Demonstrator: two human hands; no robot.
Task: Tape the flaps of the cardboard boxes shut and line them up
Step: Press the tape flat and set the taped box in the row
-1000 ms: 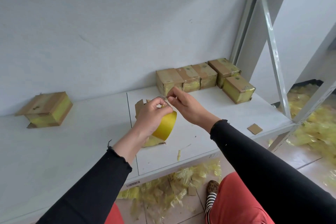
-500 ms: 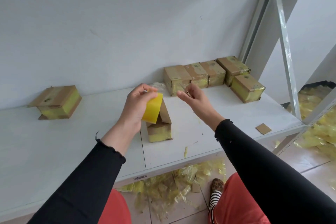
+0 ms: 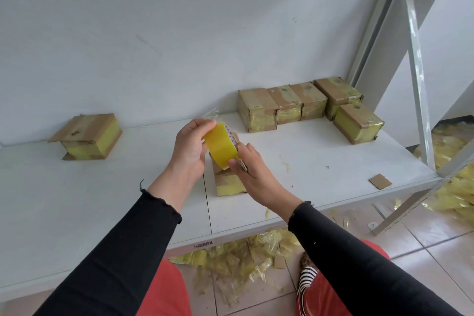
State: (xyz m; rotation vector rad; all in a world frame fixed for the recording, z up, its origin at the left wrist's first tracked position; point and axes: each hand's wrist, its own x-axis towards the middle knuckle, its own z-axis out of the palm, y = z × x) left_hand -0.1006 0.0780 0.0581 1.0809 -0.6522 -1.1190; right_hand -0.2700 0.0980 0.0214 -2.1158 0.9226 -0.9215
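My left hand (image 3: 191,151) grips a roll of yellow tape (image 3: 221,147) just above a small cardboard box (image 3: 229,183) on the white shelf (image 3: 307,161). The box's flap stands up behind the roll and is mostly hidden. My right hand (image 3: 250,170) pinches the roll's lower right edge with thumb and fingers; a small grey thing shows between its fingers. Several taped boxes (image 3: 257,110) stand in a row against the wall at the back right, with one more (image 3: 357,123) in front of the row's right end. Another box (image 3: 88,136) with loose flaps sits far left.
A cardboard scrap (image 3: 380,181) lies near the shelf's right front corner. A slanted metal strut (image 3: 420,84) rises at the shelf's right end. Crumpled yellow tape litter (image 3: 243,256) covers the tiled floor under the shelf and at the right. My knees are below the shelf's front edge.
My left hand has carried the roll right and down over the box. My right hand, apart from the roll half a second ago, has come back and taken hold of its edge.
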